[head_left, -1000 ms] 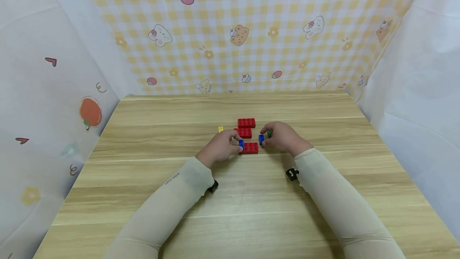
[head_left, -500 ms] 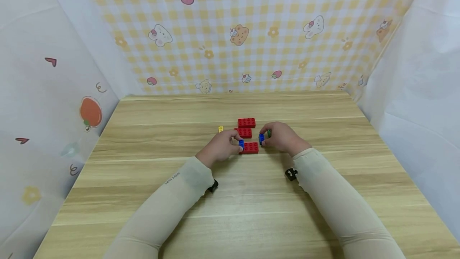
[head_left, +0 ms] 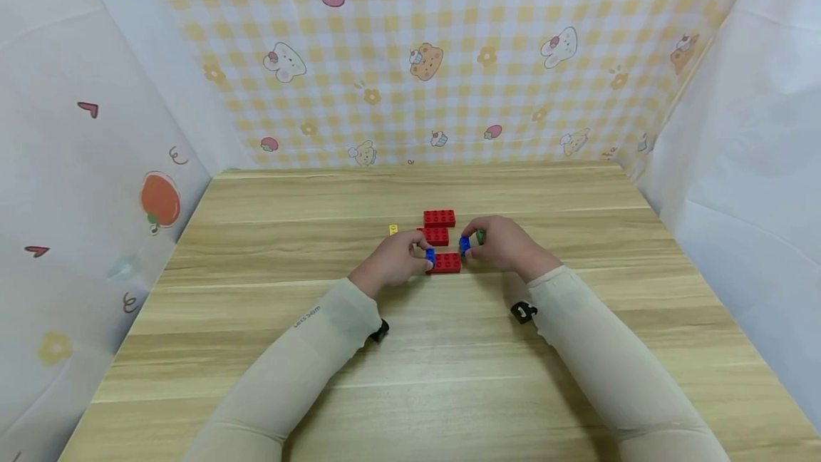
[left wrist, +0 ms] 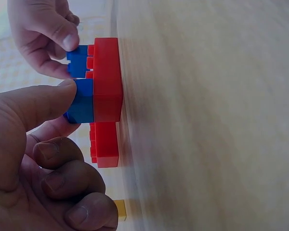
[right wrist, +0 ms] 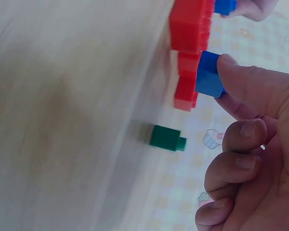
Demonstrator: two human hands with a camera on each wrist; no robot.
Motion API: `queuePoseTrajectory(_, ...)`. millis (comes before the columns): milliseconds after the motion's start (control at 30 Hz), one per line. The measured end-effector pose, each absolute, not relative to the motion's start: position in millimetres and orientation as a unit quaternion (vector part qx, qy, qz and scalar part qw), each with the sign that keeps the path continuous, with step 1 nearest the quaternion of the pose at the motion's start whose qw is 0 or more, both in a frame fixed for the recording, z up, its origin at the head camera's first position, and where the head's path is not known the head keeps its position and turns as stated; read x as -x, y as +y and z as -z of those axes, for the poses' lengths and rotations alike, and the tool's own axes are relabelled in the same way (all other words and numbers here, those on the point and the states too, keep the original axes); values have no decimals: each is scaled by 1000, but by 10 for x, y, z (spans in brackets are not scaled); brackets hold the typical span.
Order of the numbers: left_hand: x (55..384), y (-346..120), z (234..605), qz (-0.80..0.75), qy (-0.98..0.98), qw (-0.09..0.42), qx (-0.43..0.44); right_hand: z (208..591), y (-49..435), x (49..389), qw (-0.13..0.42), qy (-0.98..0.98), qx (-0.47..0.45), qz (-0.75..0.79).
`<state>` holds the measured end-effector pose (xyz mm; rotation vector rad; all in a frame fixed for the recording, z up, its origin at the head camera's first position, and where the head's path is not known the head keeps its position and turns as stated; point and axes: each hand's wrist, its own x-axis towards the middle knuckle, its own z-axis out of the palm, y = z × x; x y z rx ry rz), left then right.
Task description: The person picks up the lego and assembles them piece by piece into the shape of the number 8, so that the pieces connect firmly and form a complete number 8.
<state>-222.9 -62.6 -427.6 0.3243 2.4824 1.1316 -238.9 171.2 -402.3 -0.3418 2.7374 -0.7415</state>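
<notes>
My left hand (head_left: 398,260) pinches a small blue brick (left wrist: 82,102) between thumb and forefinger. That brick sits on the left end of the nearest red brick (head_left: 448,263), a long one with studs on top. Thumb and fingers of my right hand (head_left: 505,246) grip a second small blue brick (right wrist: 209,74). It is held above the table, just beyond the right end of the same red brick, with its hollow side partly turned away. Two more red bricks, a middle one (head_left: 437,237) and a far one (head_left: 439,218), lie behind.
A small green brick (right wrist: 165,138) stands beside my right hand, partly hidden by it in the head view. Left of the middle red brick is a small yellow brick (head_left: 393,229). The wooden table (head_left: 442,391) meets a patterned cloth (head_left: 398,105) at the back.
The right hand's blue brick has shifted slightly left and up, closer to the nearest red brick. My left hand and its blue brick stay in place.
</notes>
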Motion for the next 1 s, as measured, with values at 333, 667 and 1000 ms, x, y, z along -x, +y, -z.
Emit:
queuePoseTrajectory(333, 2235, -629, 4283, -397, 889, 193, -121, 3999, 1686, 2298, 140, 940, 137, 278)
queuePoseTrajectory(667, 2231, -632, 4270, -393, 891, 191, -124, 4042, 1666, 2271, 138, 941, 145, 274)
queuePoseTrajectory(1000, 2225, -627, 4249, -398, 888, 196, -119, 4034, 1640, 2254, 141, 938, 153, 277)
